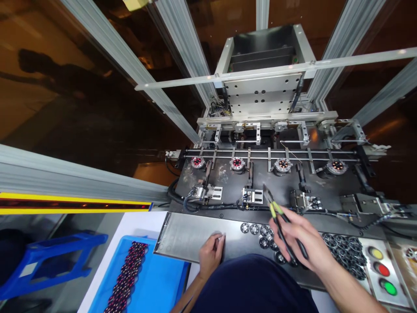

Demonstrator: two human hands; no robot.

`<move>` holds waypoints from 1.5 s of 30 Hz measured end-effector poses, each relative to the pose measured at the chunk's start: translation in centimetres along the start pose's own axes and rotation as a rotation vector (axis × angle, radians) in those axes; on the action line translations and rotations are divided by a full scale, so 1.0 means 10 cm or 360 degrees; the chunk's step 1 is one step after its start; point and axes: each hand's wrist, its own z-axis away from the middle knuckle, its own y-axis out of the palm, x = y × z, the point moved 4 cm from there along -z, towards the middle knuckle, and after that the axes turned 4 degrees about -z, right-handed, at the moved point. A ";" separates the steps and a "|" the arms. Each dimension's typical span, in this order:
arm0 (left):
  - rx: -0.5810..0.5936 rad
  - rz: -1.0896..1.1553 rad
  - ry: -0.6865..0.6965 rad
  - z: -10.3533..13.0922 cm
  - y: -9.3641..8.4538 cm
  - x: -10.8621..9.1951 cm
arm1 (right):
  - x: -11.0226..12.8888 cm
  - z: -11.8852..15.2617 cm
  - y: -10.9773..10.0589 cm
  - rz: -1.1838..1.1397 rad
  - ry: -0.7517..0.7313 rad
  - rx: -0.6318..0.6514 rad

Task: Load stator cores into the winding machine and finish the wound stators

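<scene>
My right hand (302,239) grips a pair of long-nosed pliers (275,213) with black and yellow-green handles. The pliers' jaws point up and away, over the front of the machine's dark plate (224,176). My left hand (211,254) rests at the metal ledge (185,232), fingers curled and thumb pressed against them; whatever they hold, if anything, is hidden. Between my hands lie several small round black-and-silver parts (254,228), some partly covered by the right hand. On the plate, round fixtures hold similar parts, two with red centres (237,164) and two with orange ones (283,165).
Right of my right hand is a heap of round black parts (345,252), beside a panel with yellow, red and green buttons (383,269). At lower left, a blue tray (163,278) carries rows of red-and-black parts (127,274). Clamps and cables (250,196) line the plate's front.
</scene>
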 end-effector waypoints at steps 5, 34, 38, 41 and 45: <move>-0.0013 0.0025 -0.0008 0.00 0.00 0.01 | 0.45 0.54 -0.62 0.0165 -0.0228 -0.0325; -0.0009 -0.0090 -0.0047 0.00 -0.02 0.00 | 0.78 -0.12 -1.56 -0.0089 -0.0347 -0.0537; -0.0025 -0.0085 -0.0054 -0.01 -0.03 -0.01 | 0.78 -0.14 -1.58 -0.0066 -0.0339 -0.0543; -0.0033 -0.0080 -0.0053 -0.01 -0.03 -0.02 | 0.79 -0.16 -1.59 -0.0061 -0.0344 -0.0555; -0.0022 -0.0075 -0.0052 0.00 -0.02 0.00 | 0.80 -0.17 -1.58 -0.0093 -0.0346 -0.0562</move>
